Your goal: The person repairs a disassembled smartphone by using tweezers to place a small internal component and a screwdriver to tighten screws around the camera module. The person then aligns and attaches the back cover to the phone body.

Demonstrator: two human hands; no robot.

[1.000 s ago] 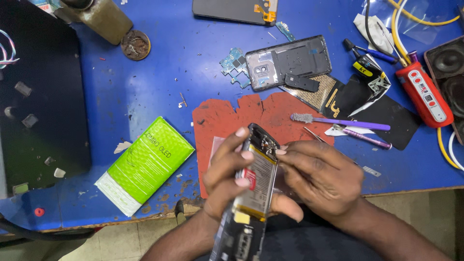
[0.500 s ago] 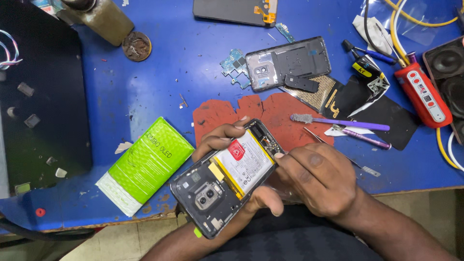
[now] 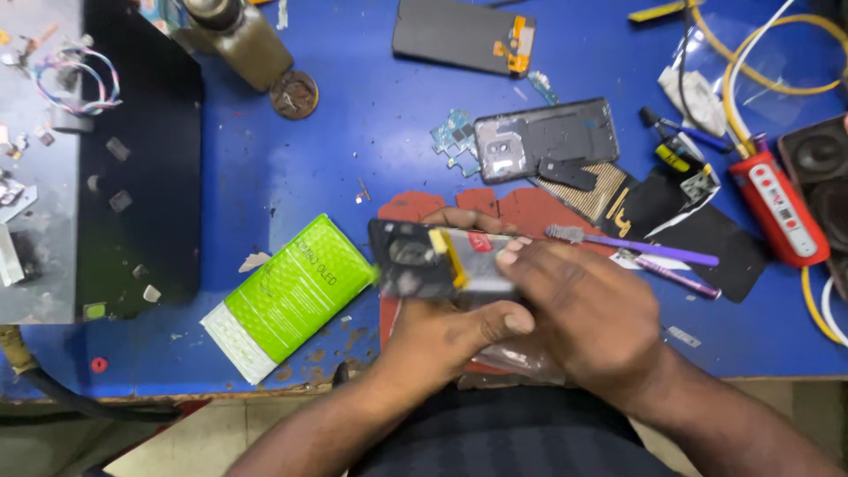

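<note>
An opened phone (image 3: 424,259), its back cover off and its battery and camera module showing, lies level over the red mat (image 3: 530,208) at the near edge of the blue table (image 3: 353,115). My left hand (image 3: 446,331) grips it from below, thumb along its near side. My right hand (image 3: 579,309) covers the phone's right end, fingers pressing on it. The phone is blurred with motion.
A green box (image 3: 291,296) lies left of my hands. Behind the mat sit a second open phone frame (image 3: 546,140), a purple brush (image 3: 632,247), a pen, a red tool (image 3: 782,208) and yellow cable. A black panel (image 3: 464,35) and a bottle (image 3: 234,35) lie at the back.
The phone went from standing on edge to lying flat, then turned so its camera end points left. My right hand slid over its right end.
</note>
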